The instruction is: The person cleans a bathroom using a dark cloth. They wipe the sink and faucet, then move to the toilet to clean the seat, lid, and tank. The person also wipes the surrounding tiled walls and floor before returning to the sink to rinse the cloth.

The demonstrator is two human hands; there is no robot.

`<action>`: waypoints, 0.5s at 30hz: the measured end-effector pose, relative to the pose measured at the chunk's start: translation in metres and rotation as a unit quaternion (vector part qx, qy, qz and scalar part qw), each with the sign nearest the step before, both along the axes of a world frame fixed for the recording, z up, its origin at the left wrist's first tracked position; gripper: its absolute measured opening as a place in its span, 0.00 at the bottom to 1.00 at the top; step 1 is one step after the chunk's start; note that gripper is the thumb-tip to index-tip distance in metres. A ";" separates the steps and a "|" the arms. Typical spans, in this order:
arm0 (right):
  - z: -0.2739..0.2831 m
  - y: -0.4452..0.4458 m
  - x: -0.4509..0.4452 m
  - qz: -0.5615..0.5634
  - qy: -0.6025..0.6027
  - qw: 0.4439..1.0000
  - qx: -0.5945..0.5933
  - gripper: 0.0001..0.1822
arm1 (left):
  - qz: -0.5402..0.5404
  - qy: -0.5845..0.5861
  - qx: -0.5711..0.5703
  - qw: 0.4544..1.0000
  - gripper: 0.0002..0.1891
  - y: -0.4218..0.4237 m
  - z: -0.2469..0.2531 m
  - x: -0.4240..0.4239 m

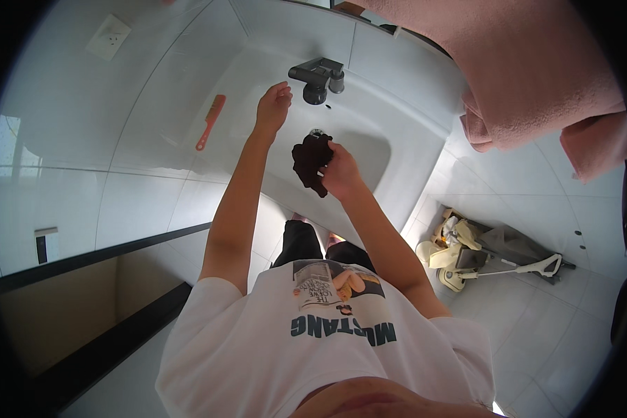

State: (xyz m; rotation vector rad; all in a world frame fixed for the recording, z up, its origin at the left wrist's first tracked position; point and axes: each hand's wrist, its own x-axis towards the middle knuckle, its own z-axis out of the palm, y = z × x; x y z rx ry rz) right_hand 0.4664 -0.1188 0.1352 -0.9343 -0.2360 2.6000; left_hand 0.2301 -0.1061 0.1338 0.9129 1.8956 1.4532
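Note:
My right hand (340,170) grips a bunched dark brown cloth (312,159). The cloth hangs over the white washbasin (368,151) and partly covers the metal drain (316,132). To the left, my left hand (274,109) is raised just below the lever end of a dark grey faucet (317,78). Its fingers are loosely curled, a small gap parts them from the faucet, and I see nothing in them. No water stream shows under the spout. A coral-coloured comb (210,123) lies on the basin's left ledge.
Pink towels (533,78) hang at the upper right. On the tiled floor at the right, a white-handled cleaning tool (517,269) lies by a box of mixed items (452,232). A wall socket (109,37) is at the upper left, above a dark-framed panel (99,256).

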 end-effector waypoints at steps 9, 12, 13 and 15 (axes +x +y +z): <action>0.000 0.034 -0.054 -0.060 -0.034 0.997 0.028 0.24 | -0.138 0.220 -0.015 0.966 0.10 0.085 -0.033 -0.029; 0.009 0.041 -0.068 -0.076 -0.044 0.995 0.045 0.22 | -0.149 0.303 0.031 0.941 0.09 0.089 -0.048 -0.058; 0.010 0.042 -0.071 -0.084 -0.052 0.994 0.050 0.21 | -0.143 0.302 0.019 0.942 0.08 0.091 -0.052 -0.063; 0.000 0.045 -0.076 -0.089 -0.063 0.993 0.038 0.20 | -0.127 0.294 0.003 0.947 0.08 0.094 -0.057 -0.070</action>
